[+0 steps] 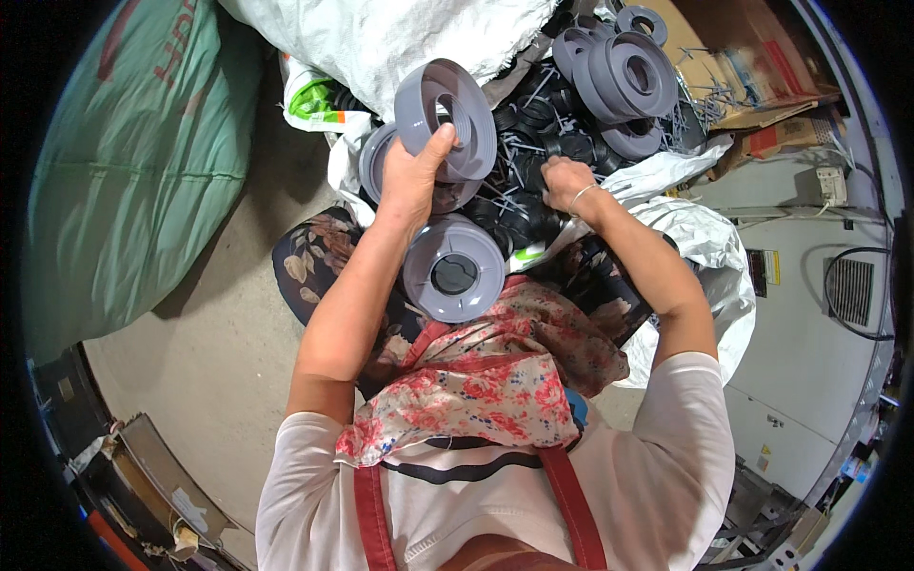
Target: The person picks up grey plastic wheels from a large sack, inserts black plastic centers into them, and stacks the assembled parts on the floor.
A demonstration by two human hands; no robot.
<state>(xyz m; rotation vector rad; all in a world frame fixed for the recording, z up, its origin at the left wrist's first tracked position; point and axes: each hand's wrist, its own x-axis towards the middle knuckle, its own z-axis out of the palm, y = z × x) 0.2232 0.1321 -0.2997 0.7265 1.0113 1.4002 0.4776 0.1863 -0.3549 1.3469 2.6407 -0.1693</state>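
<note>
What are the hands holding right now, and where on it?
The left hand grips a grey plastic spool by its flange rim. The right hand is in the black ring pile; its grasp cannot be told.

A large green sack [133, 162] with red lettering bulges well to the left of the left hand [411, 179]. Above that hand lies a white woven bag [381, 38], and just beside it to the upper left a white packet printed green and orange [319, 100]. Right of the right hand [566, 183] a white plastic bag [705, 247] spreads open. Brown cardboard boxes [752, 67] sit to its upper right, and farther right a small yellow and white label [764, 268] is on a grey panel.
</note>
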